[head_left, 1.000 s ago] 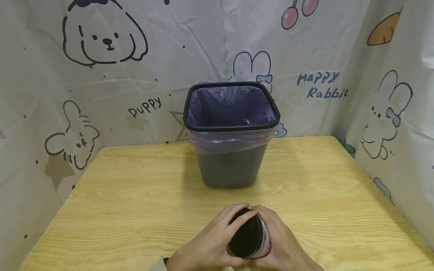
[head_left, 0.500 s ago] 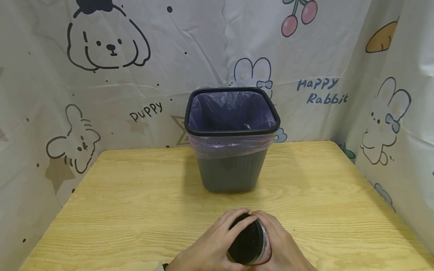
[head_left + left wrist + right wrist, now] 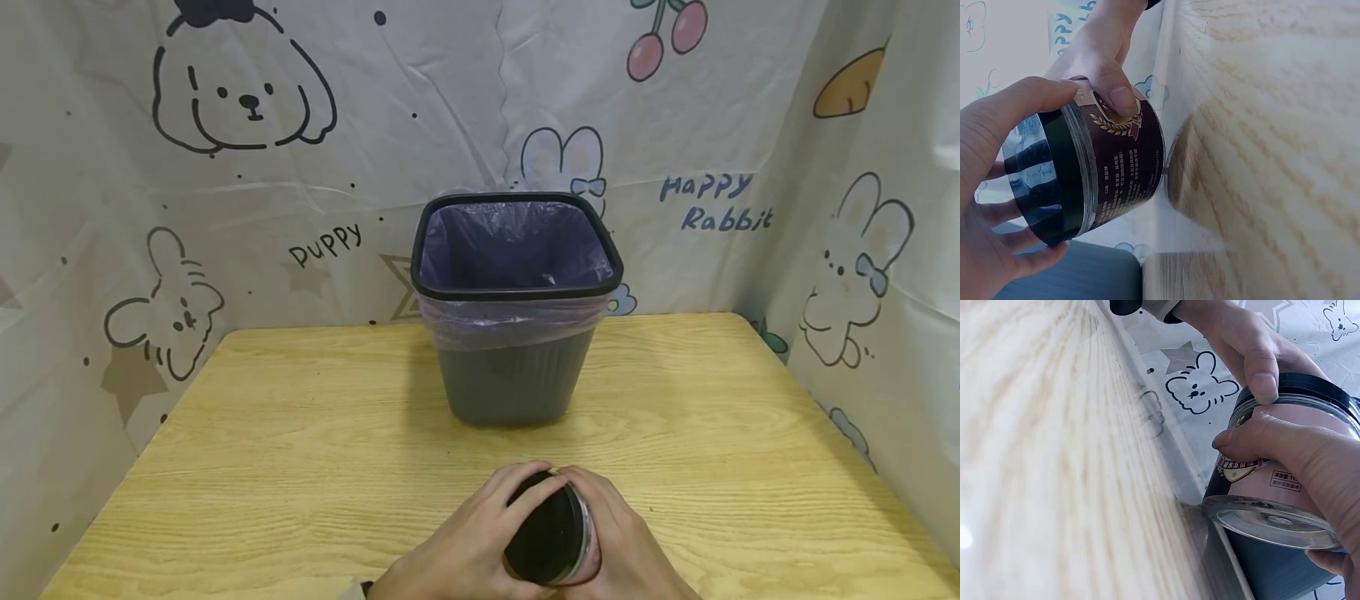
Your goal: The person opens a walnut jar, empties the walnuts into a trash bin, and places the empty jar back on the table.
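The back and both sides are covered by a pale cloth [image 3: 450,100], printed with puppies, rabbits, stars and cherries; "puppy" can be read left of centre in the head view and "Happy Rabbit" at upper right. The middle and lower part of the frame is filled by a light wood-grained table [image 3: 300,433]. At the table's far side, just right of the frame's centre, a grey bin [image 3: 510,383] is stood upright. It is lined with a translucent purple bag [image 3: 517,321], whose edge is folded down outside below the black rim. At the bottom centre, a jar [image 3: 1116,169] is held between two hands, tilted, close above or on the table; whether its base is touching cannot be told. Its black lid [image 3: 546,533] is grasped by the curled fingers and thumb of the left hand [image 3: 472,537], while its body is gripped by the right hand [image 3: 626,546]. By the right wrist view, a pink label [image 3: 1291,481] is shown on the jar's clear wall, above the transparent base; in the left wrist view, a dark printed panel with a gold laurel is seen.
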`<state>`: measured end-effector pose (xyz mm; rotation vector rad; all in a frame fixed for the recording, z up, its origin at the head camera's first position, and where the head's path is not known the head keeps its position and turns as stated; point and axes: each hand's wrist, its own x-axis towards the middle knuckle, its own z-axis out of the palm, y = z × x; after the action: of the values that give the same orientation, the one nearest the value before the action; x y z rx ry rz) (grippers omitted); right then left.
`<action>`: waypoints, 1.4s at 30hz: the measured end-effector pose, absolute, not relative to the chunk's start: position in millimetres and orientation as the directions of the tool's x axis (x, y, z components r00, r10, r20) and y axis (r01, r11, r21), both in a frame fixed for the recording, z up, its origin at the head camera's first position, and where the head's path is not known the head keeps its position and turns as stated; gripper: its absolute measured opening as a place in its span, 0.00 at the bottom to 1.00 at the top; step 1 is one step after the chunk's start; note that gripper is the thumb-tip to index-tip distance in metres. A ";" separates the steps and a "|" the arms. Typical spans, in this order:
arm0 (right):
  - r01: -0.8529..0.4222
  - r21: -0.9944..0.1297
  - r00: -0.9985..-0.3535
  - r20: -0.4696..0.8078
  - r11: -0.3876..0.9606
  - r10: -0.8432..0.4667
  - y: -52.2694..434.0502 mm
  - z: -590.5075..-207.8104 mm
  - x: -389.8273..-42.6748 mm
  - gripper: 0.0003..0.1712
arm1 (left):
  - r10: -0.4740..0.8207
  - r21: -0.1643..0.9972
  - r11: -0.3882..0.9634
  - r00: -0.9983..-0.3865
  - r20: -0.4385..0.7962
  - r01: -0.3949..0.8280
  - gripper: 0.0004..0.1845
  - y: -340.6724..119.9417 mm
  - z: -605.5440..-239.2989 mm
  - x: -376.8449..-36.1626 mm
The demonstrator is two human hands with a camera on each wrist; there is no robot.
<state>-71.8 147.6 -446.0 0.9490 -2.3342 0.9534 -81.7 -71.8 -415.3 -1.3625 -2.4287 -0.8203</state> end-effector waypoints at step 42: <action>-0.749 -0.406 -0.647 0.617 0.524 -0.447 150.8 -448.9 -73.3 0.64 | 0.720 0.356 0.423 -0.547 0.427 0.833 0.57 -70.6 -413.0 -81.2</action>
<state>-73.3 150.8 -448.9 0.9777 -2.3263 0.9249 -81.2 -70.6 -413.0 -1.3678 -2.4670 -0.7975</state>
